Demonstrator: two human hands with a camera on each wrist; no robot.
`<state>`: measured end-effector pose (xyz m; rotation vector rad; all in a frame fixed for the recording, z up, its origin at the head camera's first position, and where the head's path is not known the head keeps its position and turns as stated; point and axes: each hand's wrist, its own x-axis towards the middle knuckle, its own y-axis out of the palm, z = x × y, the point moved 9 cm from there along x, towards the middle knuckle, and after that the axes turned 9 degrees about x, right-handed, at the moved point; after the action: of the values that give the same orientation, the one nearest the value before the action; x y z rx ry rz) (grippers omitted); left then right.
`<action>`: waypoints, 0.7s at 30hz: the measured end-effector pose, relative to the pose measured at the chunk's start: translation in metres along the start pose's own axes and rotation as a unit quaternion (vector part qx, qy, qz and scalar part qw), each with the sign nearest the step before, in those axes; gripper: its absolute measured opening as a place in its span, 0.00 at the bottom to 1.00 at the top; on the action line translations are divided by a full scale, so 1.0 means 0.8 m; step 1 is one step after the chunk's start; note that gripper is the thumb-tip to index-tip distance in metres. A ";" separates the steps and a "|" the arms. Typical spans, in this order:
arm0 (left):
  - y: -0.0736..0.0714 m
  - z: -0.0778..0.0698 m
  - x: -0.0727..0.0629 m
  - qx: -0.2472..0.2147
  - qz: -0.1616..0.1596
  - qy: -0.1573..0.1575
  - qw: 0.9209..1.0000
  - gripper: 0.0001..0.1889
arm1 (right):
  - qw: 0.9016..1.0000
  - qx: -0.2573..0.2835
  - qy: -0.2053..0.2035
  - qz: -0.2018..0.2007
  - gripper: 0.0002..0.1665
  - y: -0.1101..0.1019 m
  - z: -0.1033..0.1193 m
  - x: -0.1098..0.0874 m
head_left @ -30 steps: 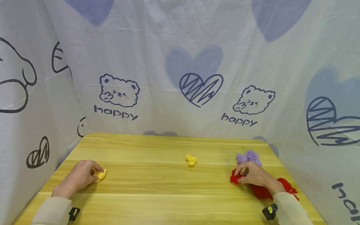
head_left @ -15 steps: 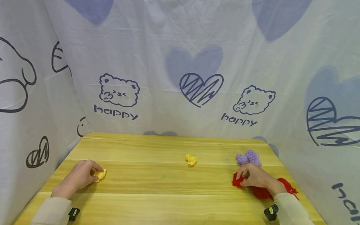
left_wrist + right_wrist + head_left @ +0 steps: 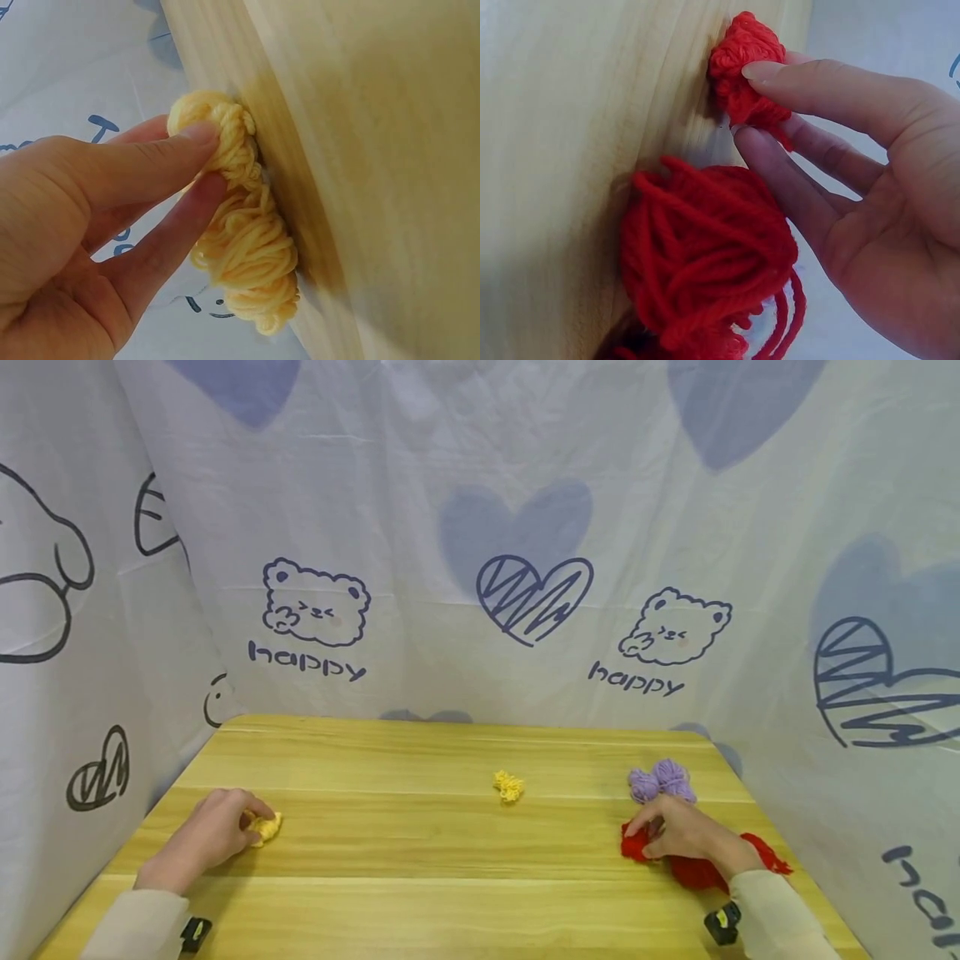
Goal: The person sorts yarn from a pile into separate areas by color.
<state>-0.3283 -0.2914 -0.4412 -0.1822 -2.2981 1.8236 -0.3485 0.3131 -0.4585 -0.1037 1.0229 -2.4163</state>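
Observation:
At the table's left side my left hand (image 3: 206, 831) pinches a bundle of yellow yarn (image 3: 244, 240) between thumb and fingers. The bundle looks long and twisted, lying against the wood. On the right, my right hand (image 3: 686, 831) pinches a small red yarn bundle (image 3: 739, 64) at the table surface. A larger red yarn ball (image 3: 709, 244) lies beside it, with loose strands hanging; in the head view the right hand and wrist partly cover this red yarn (image 3: 697, 872). Just behind that hand sit purple yarn balls (image 3: 670, 777).
A small yellow yarn clump (image 3: 509, 787) lies toward the middle back of the wooden table (image 3: 420, 910). White cloth (image 3: 420, 643) printed with hearts and bears hangs behind the table and along both sides.
My right hand has shifted slightly to the right and toward me, with the small red yarn bundle moving along. My left hand and the yellow yarn stay in place.

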 end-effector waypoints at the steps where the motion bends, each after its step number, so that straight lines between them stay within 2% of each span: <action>1: 0.000 0.000 0.000 0.001 0.003 0.001 1.000 0.15 | 1.000 -0.001 -0.001 0.001 0.16 0.000 -0.001 0.000; 6: 0.000 -0.002 0.003 0.004 0.011 0.009 1.000 0.15 | 1.000 -0.010 0.007 0.001 0.16 -0.001 -0.005 -0.001; 13: -0.001 -0.005 0.004 0.010 0.004 0.028 1.000 0.15 | 0.999 -0.037 0.008 -0.002 0.15 -0.004 0.003 -0.003; 21: -0.004 -0.009 0.004 0.011 -0.001 0.034 0.999 0.15 | 0.997 -0.077 0.004 -0.002 0.12 -0.005 0.010 -0.006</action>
<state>-0.3301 -0.2847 -0.4365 -0.2358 -2.2312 1.8125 -0.3439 0.3128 -0.4492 -0.1509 1.2135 -2.3400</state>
